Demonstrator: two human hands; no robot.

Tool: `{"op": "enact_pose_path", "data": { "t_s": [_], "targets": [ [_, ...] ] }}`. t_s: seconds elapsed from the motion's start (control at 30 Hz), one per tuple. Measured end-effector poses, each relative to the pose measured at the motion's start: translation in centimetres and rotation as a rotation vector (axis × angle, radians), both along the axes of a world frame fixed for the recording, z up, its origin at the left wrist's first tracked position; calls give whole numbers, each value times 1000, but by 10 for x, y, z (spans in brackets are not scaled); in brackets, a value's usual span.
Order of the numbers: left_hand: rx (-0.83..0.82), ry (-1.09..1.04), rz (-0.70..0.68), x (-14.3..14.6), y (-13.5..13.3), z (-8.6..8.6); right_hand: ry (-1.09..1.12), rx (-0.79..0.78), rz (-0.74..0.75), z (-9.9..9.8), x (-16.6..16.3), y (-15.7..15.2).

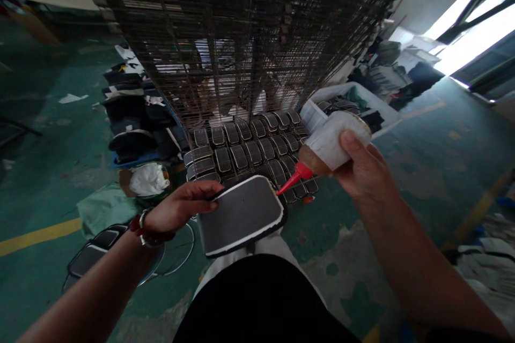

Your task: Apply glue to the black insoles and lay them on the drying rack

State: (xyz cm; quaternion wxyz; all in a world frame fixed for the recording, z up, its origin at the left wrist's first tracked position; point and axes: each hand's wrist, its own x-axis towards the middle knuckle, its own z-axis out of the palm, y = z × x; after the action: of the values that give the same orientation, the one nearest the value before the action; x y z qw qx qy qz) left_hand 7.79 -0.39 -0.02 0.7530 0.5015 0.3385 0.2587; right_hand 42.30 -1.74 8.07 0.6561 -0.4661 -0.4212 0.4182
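Note:
My left hand point(179, 204) grips the left edge of a dark grey flat panel point(243, 213) with rounded corners, a white line along its border and a black rim. The panel is held tilted over my lap. In my right hand point(364, 166) is a squeeze bottle point(332, 142) wrapped in whitish material, its lower part brown. Its red nozzle point(295, 178) points down to the left, with the tip at the panel's upper right edge. My right fingers wrap round the bottle, and some are hidden behind it.
A tall wire rack point(249, 27) stands ahead, with rows of similar small panels point(253, 151) on its lowest shelf. A white crate point(382, 94) stands to its right. Stacked black pieces point(129, 112), an open bag point(148, 179) and more panels point(90, 257) are at left.

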Motion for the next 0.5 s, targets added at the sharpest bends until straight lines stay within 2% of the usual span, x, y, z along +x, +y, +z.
{"op": "enact_pose_path", "data": {
  "t_s": [0.23,0.5],
  "targets": [
    [-26,37,-81,6,-4,6,50,-6,29,-5,-7,6],
    [-33,33,-14,4,-1,11,55,-53,59,-12,-5,1]
  ]
}}
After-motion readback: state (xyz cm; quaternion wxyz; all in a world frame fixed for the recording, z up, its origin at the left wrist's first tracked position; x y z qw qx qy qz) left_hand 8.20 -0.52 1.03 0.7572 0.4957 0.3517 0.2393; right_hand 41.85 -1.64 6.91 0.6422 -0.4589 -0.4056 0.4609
